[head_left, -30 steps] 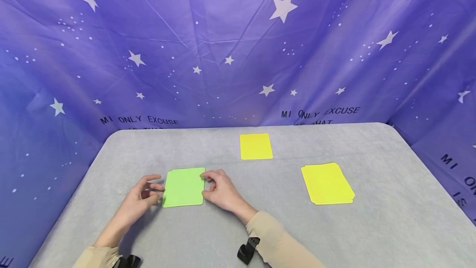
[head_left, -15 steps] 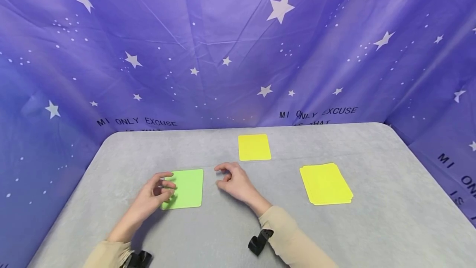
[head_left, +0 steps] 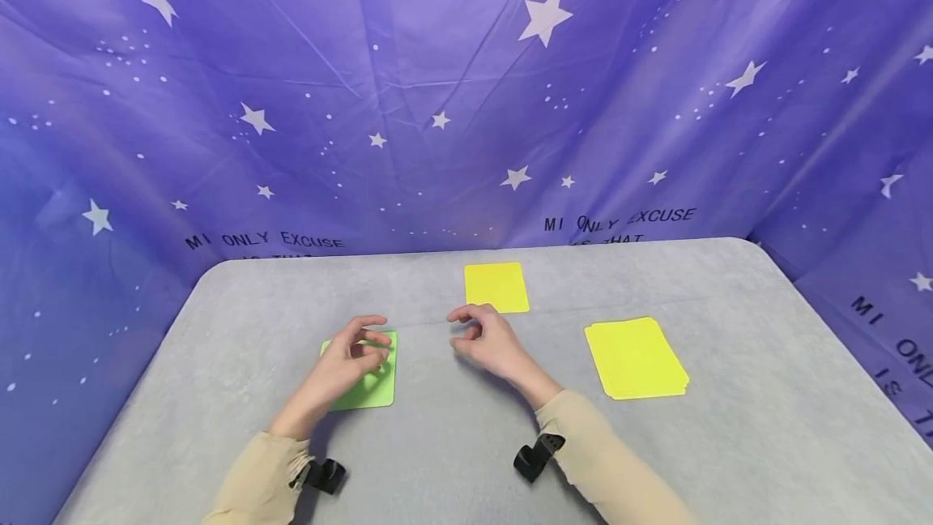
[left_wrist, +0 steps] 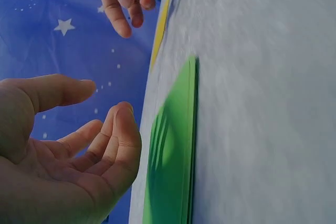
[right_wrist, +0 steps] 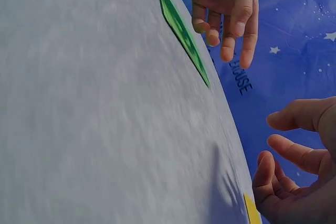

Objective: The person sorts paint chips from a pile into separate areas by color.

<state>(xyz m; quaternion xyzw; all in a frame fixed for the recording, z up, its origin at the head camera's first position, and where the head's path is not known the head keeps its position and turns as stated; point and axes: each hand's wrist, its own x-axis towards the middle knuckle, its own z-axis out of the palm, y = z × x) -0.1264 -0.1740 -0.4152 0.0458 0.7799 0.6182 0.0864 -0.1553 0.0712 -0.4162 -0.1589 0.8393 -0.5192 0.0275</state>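
Observation:
Above a stack of green square cards (head_left: 375,389) hovers my left hand (head_left: 342,363), fingers loosely bent and holding nothing; in the left wrist view, a gap shows between that hand (left_wrist: 79,150) and the green stack (left_wrist: 176,156). My right hand (head_left: 494,343) is in the air over the table, just in front of a yellow square card (head_left: 497,286) at the back. Its thumb and fingers are apart with nothing between them. Farther right lies a stack of yellow square cards (head_left: 636,359), its edges slightly uneven.
Everything lies on a grey table (head_left: 452,460) with rounded back corners. Behind it and at both sides hangs a purple-blue curtain (head_left: 408,87) with white stars and black lettering. Each sleeve carries a small black camera, like the right one (head_left: 538,458).
My right hand has drawn away from the green stack's right edge, moving right and back. The left hand has moved right from beside the stack to over it. The cards stay in place.

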